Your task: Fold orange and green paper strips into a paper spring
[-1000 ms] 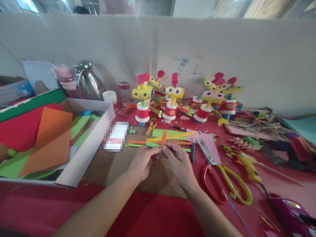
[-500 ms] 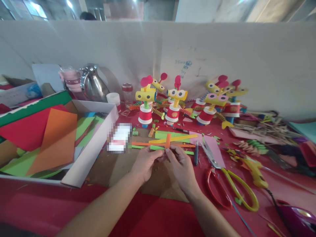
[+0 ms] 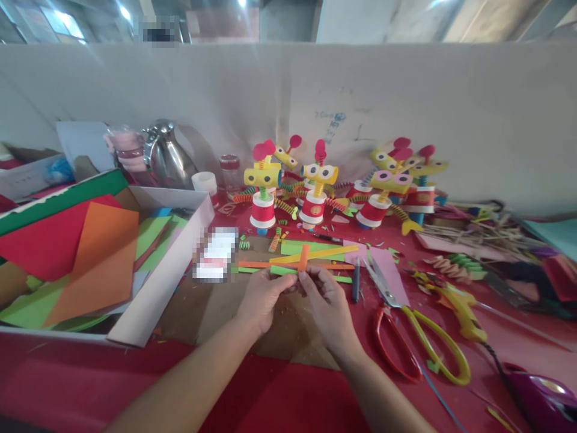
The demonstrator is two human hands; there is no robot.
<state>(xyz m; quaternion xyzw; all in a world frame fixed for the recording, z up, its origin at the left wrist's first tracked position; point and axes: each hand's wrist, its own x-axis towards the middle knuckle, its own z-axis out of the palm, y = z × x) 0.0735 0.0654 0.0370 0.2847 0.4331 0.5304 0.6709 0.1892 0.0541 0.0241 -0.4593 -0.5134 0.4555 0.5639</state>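
Observation:
An orange paper strip and a green paper strip cross at my fingertips, the orange one pointing away from me and the green one running sideways. My left hand is closed, pinching the green strip between thumb and fingers. At the crossing, my right hand is closed too, its thumb pressed near the base of the orange strip. Just beyond my hands lie a yellow strip and a long orange strip. Below them is a brown board.
Large scissors, a dark pen and a yellow glue gun lie to the right. A box of coloured paper stands left. Several paper-cup figures line the back, near a metal jug.
The orange strip in my fingers now leans slightly, its top to the right. Both hands keep their grip, and the whole view has shifted a little.

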